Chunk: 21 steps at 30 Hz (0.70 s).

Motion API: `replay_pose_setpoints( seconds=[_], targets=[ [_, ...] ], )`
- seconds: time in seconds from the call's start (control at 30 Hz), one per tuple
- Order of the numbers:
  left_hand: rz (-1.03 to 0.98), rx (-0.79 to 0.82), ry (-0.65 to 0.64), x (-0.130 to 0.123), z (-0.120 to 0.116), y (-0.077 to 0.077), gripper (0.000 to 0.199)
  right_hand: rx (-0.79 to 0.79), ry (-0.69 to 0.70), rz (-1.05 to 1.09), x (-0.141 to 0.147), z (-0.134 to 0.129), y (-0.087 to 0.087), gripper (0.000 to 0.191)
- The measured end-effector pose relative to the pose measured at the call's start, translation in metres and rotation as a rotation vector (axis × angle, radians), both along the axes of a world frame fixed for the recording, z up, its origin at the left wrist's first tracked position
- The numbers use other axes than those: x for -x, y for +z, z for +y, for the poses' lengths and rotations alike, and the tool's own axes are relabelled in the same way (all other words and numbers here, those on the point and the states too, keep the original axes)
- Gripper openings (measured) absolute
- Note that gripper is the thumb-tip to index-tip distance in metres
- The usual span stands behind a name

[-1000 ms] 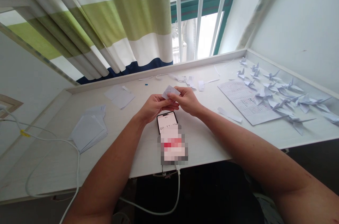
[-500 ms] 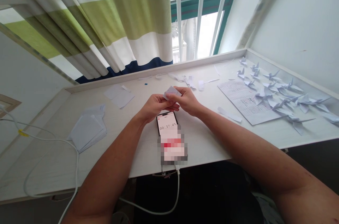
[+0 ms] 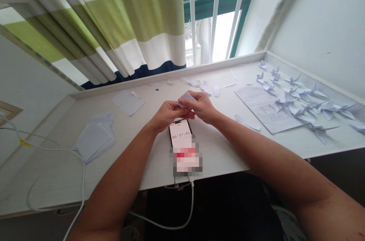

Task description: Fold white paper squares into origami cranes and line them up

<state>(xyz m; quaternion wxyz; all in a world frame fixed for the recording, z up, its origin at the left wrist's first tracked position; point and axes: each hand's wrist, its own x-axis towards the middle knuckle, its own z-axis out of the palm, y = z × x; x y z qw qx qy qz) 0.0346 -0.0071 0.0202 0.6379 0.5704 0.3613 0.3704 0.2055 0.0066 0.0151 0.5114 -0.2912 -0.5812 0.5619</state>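
Note:
A small folded white paper [image 3: 188, 97] is pinched between my two hands above the middle of the desk. My left hand [image 3: 170, 112] grips its lower left part, with the thumb pointing right. Around its right side are the fingers of my right hand [image 3: 201, 105], thumb across the front. The fingers hide much of the paper's lower part. Just below my hands lies a phone [image 3: 180, 134] showing a timer, its lower half blurred out.
Folded paper cranes [image 3: 299, 110] crowd the desk's right side, some on a written sheet [image 3: 251, 104]. Paper sheets [image 3: 95, 138] are stacked at the left, others [image 3: 129, 103] behind them. Scraps [image 3: 216, 91] lie near the back edge. A white cable [image 3: 83, 180] crosses the left side.
The folded paper has tilted and shows a narrower face between my fingers. My right hand has shifted slightly; my left hand stays almost in place.

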Motion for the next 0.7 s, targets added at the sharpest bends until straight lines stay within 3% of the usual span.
replay_pose_setpoints(
  seconds=[0.17, 0.7],
  targets=[
    [-0.007, 0.011, 0.022, -0.0007, -0.0006, 0.0019, 0.042, 0.086, 0.003, 0.028, 0.0032, -0.0007, -0.0021, 0.032],
    [0.011, 0.037, 0.020, 0.0014, 0.0001, 0.0005, 0.041, 0.056, -0.024, -0.005, 0.0039, -0.0015, -0.0016, 0.028]
  ],
)
